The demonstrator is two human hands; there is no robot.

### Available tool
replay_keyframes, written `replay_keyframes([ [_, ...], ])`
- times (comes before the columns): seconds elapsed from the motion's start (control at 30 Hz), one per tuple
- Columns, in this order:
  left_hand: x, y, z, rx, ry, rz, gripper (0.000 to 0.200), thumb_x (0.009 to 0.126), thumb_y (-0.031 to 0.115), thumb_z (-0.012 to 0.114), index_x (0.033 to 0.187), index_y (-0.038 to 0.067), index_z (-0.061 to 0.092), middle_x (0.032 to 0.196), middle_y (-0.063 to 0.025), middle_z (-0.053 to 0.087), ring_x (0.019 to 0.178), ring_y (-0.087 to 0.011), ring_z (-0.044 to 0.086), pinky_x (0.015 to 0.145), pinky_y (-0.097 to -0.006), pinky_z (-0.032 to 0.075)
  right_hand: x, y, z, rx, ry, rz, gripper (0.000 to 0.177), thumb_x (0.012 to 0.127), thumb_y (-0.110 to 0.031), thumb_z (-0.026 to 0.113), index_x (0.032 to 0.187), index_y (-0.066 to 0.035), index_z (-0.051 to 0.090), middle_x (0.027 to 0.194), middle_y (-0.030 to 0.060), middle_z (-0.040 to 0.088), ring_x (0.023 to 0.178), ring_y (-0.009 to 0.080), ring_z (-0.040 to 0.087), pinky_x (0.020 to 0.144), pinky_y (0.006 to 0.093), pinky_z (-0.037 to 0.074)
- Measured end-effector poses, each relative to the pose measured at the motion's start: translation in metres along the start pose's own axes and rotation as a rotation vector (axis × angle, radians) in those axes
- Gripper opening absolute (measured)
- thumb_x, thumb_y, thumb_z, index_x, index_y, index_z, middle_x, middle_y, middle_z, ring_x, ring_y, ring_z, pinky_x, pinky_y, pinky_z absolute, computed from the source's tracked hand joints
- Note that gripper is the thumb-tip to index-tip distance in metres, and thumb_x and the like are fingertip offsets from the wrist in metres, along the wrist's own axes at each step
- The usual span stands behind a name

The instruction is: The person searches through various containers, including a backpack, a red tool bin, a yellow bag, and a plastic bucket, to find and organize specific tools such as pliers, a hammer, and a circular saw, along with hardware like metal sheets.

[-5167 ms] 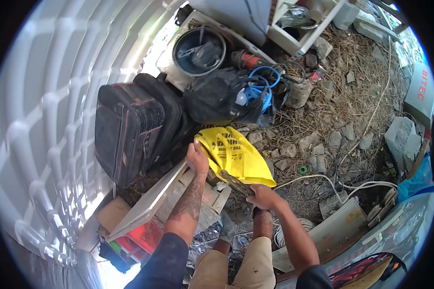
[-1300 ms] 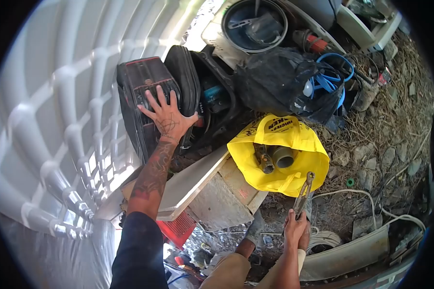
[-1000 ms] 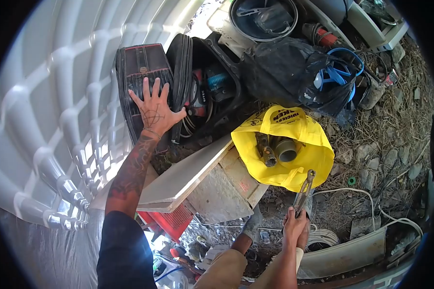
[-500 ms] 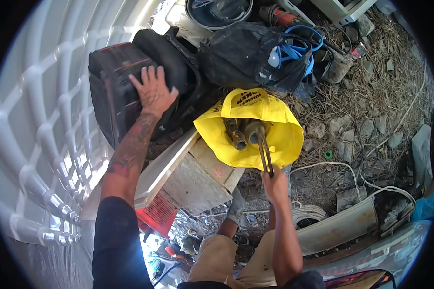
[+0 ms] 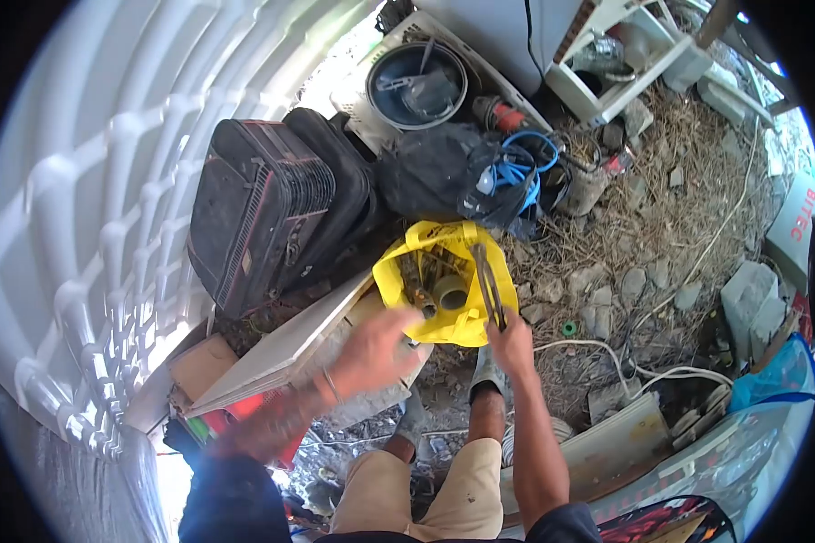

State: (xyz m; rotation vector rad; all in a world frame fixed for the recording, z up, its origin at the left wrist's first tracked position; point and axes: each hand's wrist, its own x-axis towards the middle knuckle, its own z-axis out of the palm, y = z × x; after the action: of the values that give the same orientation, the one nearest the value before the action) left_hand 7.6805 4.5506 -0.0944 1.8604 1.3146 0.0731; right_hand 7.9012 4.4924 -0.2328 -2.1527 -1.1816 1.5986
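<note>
My right hand (image 5: 511,344) is closed around the lower end of a long dark metal tool (image 5: 488,282) with two narrow parallel bars. The tool stands up over the right part of a yellow bag (image 5: 466,333), whose mouth faces me. Inside the bag are a round metal fitting (image 5: 450,291) and several dirty, rod-like pieces (image 5: 413,276). My left hand (image 5: 376,351), blurred by motion, is at the bag's lower left edge with its fingers stretched out and apart; nothing shows in it. Under that hand is a pale wooden box (image 5: 349,412).
A black suitcase-like bag (image 5: 254,213) stands against the white corrugated wall (image 5: 81,208). Behind are a black plastic bag (image 5: 435,172) with blue cable (image 5: 521,172) and a dark bucket (image 5: 417,86). Stones and a white cable (image 5: 598,346) lie on the right-hand ground.
My left hand has left the black suitcase-like bag and come down to the yellow bag. My right hand has raised the metal tool more upright. The view has shifted, showing more at the back.
</note>
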Motion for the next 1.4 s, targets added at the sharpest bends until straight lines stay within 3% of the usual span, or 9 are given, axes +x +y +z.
replay_keyframes([
  [0.33,-0.198,0.012,0.088,-0.387,-0.346,-0.421,0.045,0.082,0.031,0.063,0.113,0.001,0.052,0.111,-0.0199,0.056,0.102,-0.0357,0.056,0.088,-0.0418,0.045,-0.077,0.099,-0.013,-0.136,-0.064,0.048,0.026,0.075,-0.016,0.063,0.094,0.002,0.059,0.083,0.0207,0.063,0.075,0.0339,0.061,0.069,0.0393,0.047],
  [0.43,-0.248,-0.008,0.081,-0.329,0.023,-0.516,0.046,0.081,0.03,0.064,0.114,0.001,0.051,0.109,-0.0206,0.056,0.102,-0.037,0.055,0.087,-0.0426,0.045,-0.108,0.1,-0.016,-0.373,0.006,-0.085,0.035,0.079,-0.015,0.06,0.109,0.003,0.056,0.099,0.0262,0.061,0.094,0.0377,0.059,0.082,0.041,0.046],
  [0.53,-0.301,-0.024,0.079,-0.412,0.102,-0.597,0.049,0.083,0.03,0.064,0.119,0.0,0.049,0.112,-0.0207,0.056,0.105,-0.0346,0.054,0.091,-0.0412,0.043,-0.149,0.064,0.001,-0.365,-0.054,-0.129,0.035,0.079,-0.011,0.061,0.109,0.006,0.053,0.088,0.0225,0.061,0.081,0.037,0.059,0.073,0.0416,0.046],
  [0.6,-0.342,-0.024,0.086,-0.4,0.225,-0.657,0.044,0.08,0.029,0.064,0.112,0.001,0.049,0.102,-0.0194,0.057,0.097,-0.0364,0.056,0.084,-0.0431,0.045,-0.182,0.018,0.018,-0.361,-0.263,0.021,0.043,0.079,-0.011,0.061,0.117,0.006,0.05,0.094,0.0264,0.06,0.081,0.0372,0.06,0.071,0.0418,0.046],
  [0.87,-0.447,0.009,0.164,-0.995,0.339,-1.059,0.054,0.086,0.039,0.062,0.119,-0.002,0.049,0.116,-0.015,0.057,0.109,-0.0233,0.055,0.092,-0.0335,0.044,-0.294,-0.049,0.129,-0.692,-0.962,-0.44,0.032,0.079,-0.014,0.062,0.108,-0.003,0.054,0.07,0.0193,0.061,0.065,0.0392,0.061,0.058,0.0455,0.046],
  [0.93,-0.445,0.027,0.189,-1.644,0.731,-1.041,0.045,0.09,0.035,0.057,0.113,-0.004,0.05,0.11,-0.0138,0.059,0.108,-0.0226,0.056,0.09,-0.0336,0.045,-0.321,-0.049,0.162,-0.819,-1.09,-0.525,0.032,0.08,-0.015,0.061,0.109,-0.004,0.054,0.073,0.0199,0.061,0.065,0.0406,0.06,0.059,0.0467,0.046],
  [1.2,-0.52,-0.012,0.244,-2.426,1.825,-1.222,0.03,0.095,0.03,0.047,0.088,0.002,0.052,0.073,-0.0072,0.06,0.081,-0.0201,0.067,0.07,-0.0297,0.051,-0.431,-0.032,0.302,-1.063,-1.516,-0.748,0.049,0.074,-0.011,0.062,0.121,-0.006,0.052,0.094,0.0167,0.058,0.083,0.0358,0.058,0.069,0.0454,0.047],
  [1.33,-0.605,-0.048,0.273,-2.511,1.86,-1.22,0.038,0.096,0.034,0.042,0.093,-0.002,0.052,0.075,-0.0087,0.06,0.079,-0.02,0.067,0.067,-0.0273,0.051,-0.48,0.0,0.371,-1.182,-1.518,-0.695,0.05,0.073,-0.01,0.06,0.122,-0.007,0.051,0.102,0.018,0.058,0.093,0.0371,0.058,0.08,0.0421,0.047],
  [1.4,-0.648,-0.055,0.298,-2.084,1.514,-1.592,0.056,0.095,0.044,0.036,0.097,-0.006,0.061,0.087,-0.0153,0.066,0.085,-0.0184,0.062,0.074,-0.0336,0.046,-0.517,0.009,0.413,-1.201,-1.576,-0.808,0.049,0.075,-0.01,0.059,0.123,-0.005,0.05,0.107,0.0181,0.058,0.097,0.037,0.057,0.083,0.0414,0.048],
])
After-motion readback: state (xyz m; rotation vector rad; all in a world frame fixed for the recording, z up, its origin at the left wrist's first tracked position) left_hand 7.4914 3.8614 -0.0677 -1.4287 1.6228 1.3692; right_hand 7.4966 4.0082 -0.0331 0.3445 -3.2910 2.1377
